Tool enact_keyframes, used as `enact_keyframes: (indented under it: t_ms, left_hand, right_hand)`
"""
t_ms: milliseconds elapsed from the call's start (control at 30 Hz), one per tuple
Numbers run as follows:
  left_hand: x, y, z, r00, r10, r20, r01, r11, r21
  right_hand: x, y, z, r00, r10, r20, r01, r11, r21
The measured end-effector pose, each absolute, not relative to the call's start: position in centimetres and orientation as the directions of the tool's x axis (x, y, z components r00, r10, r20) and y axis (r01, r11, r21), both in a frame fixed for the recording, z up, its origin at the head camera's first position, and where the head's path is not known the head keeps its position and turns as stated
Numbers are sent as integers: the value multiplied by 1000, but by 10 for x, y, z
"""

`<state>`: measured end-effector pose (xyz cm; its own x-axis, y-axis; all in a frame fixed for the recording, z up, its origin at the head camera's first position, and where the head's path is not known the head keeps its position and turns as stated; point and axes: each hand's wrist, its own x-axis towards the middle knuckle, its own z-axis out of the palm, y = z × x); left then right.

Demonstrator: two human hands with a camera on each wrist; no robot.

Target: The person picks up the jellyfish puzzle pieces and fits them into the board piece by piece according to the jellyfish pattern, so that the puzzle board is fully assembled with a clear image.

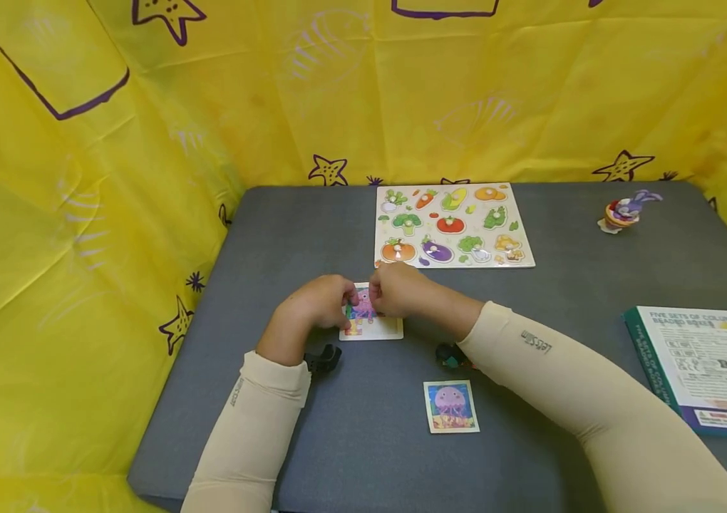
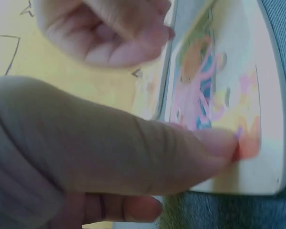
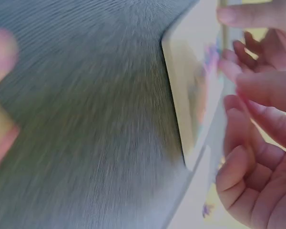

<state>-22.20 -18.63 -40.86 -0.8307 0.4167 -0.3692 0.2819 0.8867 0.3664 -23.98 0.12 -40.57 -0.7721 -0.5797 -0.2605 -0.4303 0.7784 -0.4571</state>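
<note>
A jellyfish jigsaw puzzle in a pale tray [image 1: 389, 329] lies on the grey table, its picture pieces filling the upper part and lower left. My left hand [image 1: 321, 301] is at the tray's left side; its straight thumb [image 2: 219, 145] rests on the orange-yellow corner of the picture. Over the tray's upper right is my right hand [image 1: 402, 291], fingers curled. Between its thumb and fingers, the right wrist view shows a thin puzzle piece [image 3: 250, 117] edge-on, its picture not readable. Nearer the body lies a jellyfish picture card [image 1: 451, 407].
A vegetable peg puzzle board [image 1: 453, 226] lies behind the tray. At far right are a small purple rabbit-like figure [image 1: 623, 211] and a boxed set [image 1: 710, 367]. Small dark items [image 1: 450, 355] sit partly under the right forearm. Yellow cloth [image 1: 363, 92] hangs behind.
</note>
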Motion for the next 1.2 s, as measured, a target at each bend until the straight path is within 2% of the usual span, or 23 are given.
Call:
enact_keyframes:
  t_ms: [133,300,467,600,867,1200]
  left_hand:
    - [-218,-179,-405,-810,454,-370,331,876,351]
    - [-215,-172,-406,-763,529,-371,385,834,396]
    - [-215,-171,-411,-755,530,-386,375,832,408]
    - [-216,-170,-414,-763,516,-388,359,839,409]
    - [-218,-172,-413,-766,512,-389,346,838,422]
    - [-220,-178,-412,-768,510,-387,339,837,430]
  right_hand:
    - [-230,30,-398,-738,-615,-277,-486,770,-414]
    - [-214,70,-395,-707,-625,-331,-496,772,-398]
    - [-195,103,-403,-718,-583,-380,-436,802,-408]
    - [-181,118,-412,-737,-588,-334,-444,793,-416]
    - [-177,116,-414,-777,-576,-253,-422,775,-470]
    - [-207,67,-407,-774,-606,-184,-370,669,-645]
